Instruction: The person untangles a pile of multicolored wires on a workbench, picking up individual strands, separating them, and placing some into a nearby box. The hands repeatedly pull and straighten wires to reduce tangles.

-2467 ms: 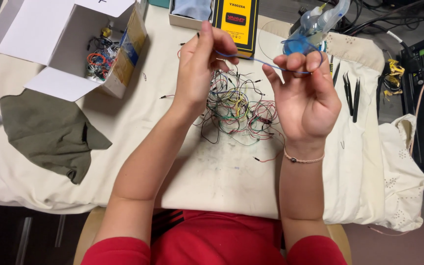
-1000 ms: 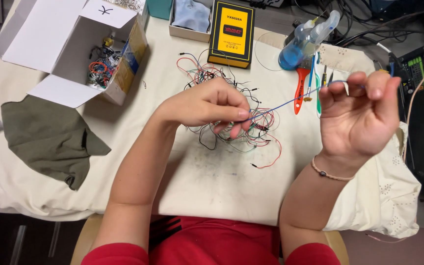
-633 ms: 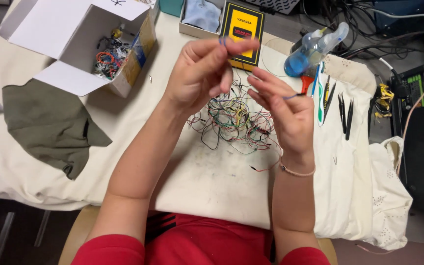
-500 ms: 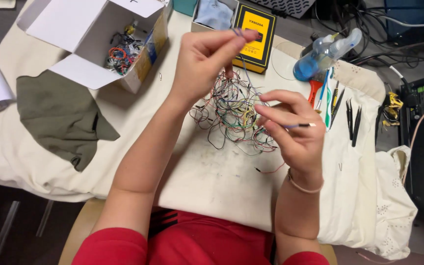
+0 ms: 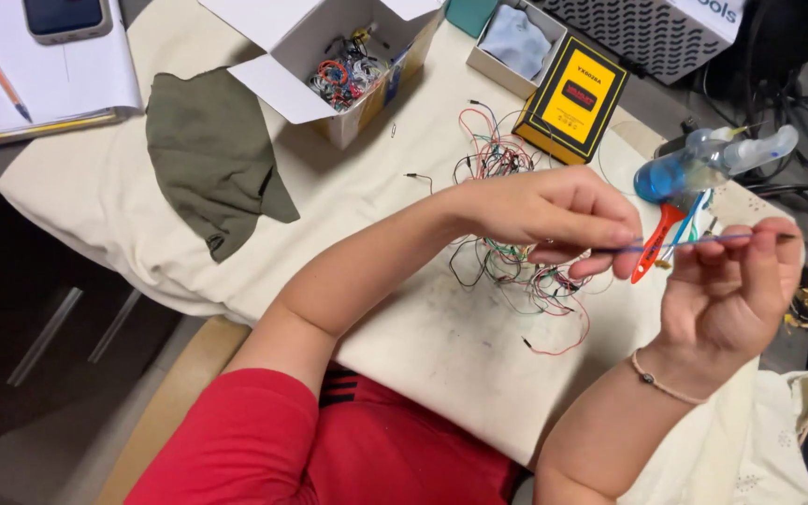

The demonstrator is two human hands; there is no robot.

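The person holds one thin blue jumper wire (image 5: 694,242) stretched level between both hands above the cloth-covered counter (image 5: 423,337): the left hand (image 5: 554,220) is closed with fingertips pinching one end, and the right hand (image 5: 736,290) pinches the other end, palm up. This one wire looks drawn free of the tangled pile of coloured wires (image 5: 516,252), which lies on the cloth just below the left hand and appears largely unsorted, so most of the untangling seems left. A white cardboard box (image 5: 339,56) at the far side holds coiled wires. A yellow meter (image 5: 577,98), a blue spray bottle (image 5: 703,164), a red-handled tool (image 5: 655,245) and an olive cloth (image 5: 212,159) lie around.
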